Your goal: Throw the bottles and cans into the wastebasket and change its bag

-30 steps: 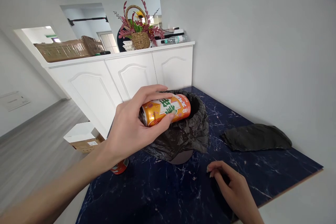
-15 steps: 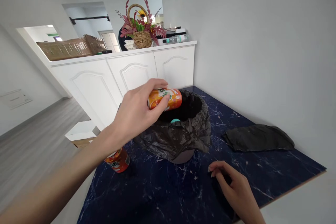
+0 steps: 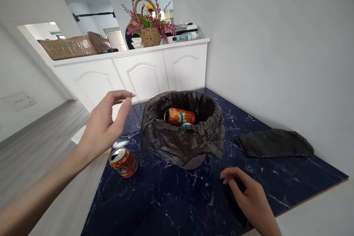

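My left hand hovers empty to the left of the bin, thumb and fingers apart. An orange soda can lies on its side inside the bin, whose black liner bag is folded over the rim. Beside that can, a small turquoise piece shows partly at the liner's edge. A second orange soda can stands upright on the table with its top opened, just below my left hand. My right hand rests on the table at the lower right, holding nothing, fingers loosely bent and apart from the thumb.
The dark blue marbled table runs along the wall. A folded black plastic bag lies on its right side. Behind stands a white cabinet bearing a flower basket, a plastic bottle and a cardboard box.
My left hand has let go of the soda can, which now lies in the bin, and has moved left toward the standing can. My right hand has stayed in place.
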A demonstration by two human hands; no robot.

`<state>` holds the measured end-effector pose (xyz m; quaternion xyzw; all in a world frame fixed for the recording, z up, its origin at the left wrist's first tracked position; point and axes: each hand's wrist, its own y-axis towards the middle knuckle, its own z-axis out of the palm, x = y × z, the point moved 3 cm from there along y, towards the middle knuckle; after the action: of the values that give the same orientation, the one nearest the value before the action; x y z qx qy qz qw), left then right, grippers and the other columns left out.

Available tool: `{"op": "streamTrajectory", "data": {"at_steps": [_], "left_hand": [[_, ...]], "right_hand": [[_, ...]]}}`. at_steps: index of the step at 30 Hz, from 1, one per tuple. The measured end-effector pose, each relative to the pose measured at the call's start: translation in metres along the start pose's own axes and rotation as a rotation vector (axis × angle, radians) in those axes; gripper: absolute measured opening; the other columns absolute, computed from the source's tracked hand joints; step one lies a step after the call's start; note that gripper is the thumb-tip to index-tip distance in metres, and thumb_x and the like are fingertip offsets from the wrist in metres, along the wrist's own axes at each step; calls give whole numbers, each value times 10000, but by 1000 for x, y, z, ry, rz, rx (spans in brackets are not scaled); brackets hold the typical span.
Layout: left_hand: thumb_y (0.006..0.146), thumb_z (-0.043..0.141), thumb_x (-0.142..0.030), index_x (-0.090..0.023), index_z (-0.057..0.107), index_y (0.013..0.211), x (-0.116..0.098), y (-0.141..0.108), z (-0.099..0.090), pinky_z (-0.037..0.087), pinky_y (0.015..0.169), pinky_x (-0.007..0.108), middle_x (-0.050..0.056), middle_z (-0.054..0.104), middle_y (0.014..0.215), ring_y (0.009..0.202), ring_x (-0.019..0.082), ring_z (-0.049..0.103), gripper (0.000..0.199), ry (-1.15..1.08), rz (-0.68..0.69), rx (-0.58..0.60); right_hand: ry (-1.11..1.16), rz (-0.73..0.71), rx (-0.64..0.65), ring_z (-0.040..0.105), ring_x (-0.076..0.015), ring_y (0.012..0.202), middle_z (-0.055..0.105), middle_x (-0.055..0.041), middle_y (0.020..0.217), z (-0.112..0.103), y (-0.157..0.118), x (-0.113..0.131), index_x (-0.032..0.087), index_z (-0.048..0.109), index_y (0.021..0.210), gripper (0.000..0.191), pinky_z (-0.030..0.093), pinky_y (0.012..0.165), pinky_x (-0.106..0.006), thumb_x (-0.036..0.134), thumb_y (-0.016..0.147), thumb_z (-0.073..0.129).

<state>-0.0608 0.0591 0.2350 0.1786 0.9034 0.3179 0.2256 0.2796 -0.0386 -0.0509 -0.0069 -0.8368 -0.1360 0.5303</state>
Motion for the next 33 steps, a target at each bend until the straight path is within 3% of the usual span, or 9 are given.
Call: {"op": "streamTrajectory", "data": {"at_steps": [5,8,11,16,19,23,26,29,33], "left_hand": [[918,587,-817,-269,646,1417,79,-43,3,616,732,404,137,742,1389,1187,408,736,744,157,-218,437],[793,711,-842,-224,610,1485,115,-78,11,632,827,474,178,764,1327,1109,431,765,933,177,-236,631],[786,750,-795,-240,607,1475,133,-106,19,633,908,491,162,783,1291,1144,425,762,897,95,-219,687],[786,832,-712,-236,545,1487,139,-136,39,656,964,470,141,779,1320,1172,384,770,895,-162,-359,541],[788,834,-726,-219,659,1326,137,-156,57,628,1063,500,114,804,1291,1189,377,771,760,-344,-503,507],[816,818,-736,-223,723,1122,128,-171,70,632,1039,561,100,841,1164,1103,392,793,604,-392,-603,447],[841,840,-675,-235,704,1160,118,-170,65,627,1042,575,110,834,1181,1111,390,794,561,-421,-614,349],[857,825,-671,-229,688,1176,106,-164,54,630,1041,549,125,820,1206,1135,377,789,562,-451,-583,366],[805,839,-704,-229,610,1228,85,-154,33,665,881,498,109,799,1104,1008,362,785,676,-281,-503,302]], "right_hand": [[1,4,-1,756,-215,806,775,-69,936,-2,-1,1,269,754,1001,303,486,538,-251,461,1054,526],[-8,10,10,759,-212,792,781,-71,955,-4,-1,2,272,759,1016,323,483,526,-250,489,1059,525],[-30,-14,-12,762,-206,818,782,-61,955,-5,-1,1,271,755,1007,288,531,608,-250,458,1049,541],[-30,2,-5,760,-206,849,783,-56,958,-3,-3,-5,268,748,1035,269,539,630,-249,432,1057,537],[-21,-4,-16,764,-204,840,790,-58,947,-3,-3,-4,263,755,1016,263,508,566,-241,418,1041,544],[-24,-8,-27,769,-202,817,798,-55,925,-6,-2,1,257,767,993,260,497,533,-238,417,1013,563],[-31,-13,-32,772,-205,814,803,-58,919,-8,-1,4,253,772,984,268,522,565,-243,412,1010,558],[-45,-37,-40,776,-210,810,807,-60,911,-7,-1,5,249,774,967,268,573,660,-262,404,1005,559],[-54,-32,-34,781,-216,806,810,-69,917,-8,0,1,249,775,973,274,568,621,-258,415,1010,560]]}}
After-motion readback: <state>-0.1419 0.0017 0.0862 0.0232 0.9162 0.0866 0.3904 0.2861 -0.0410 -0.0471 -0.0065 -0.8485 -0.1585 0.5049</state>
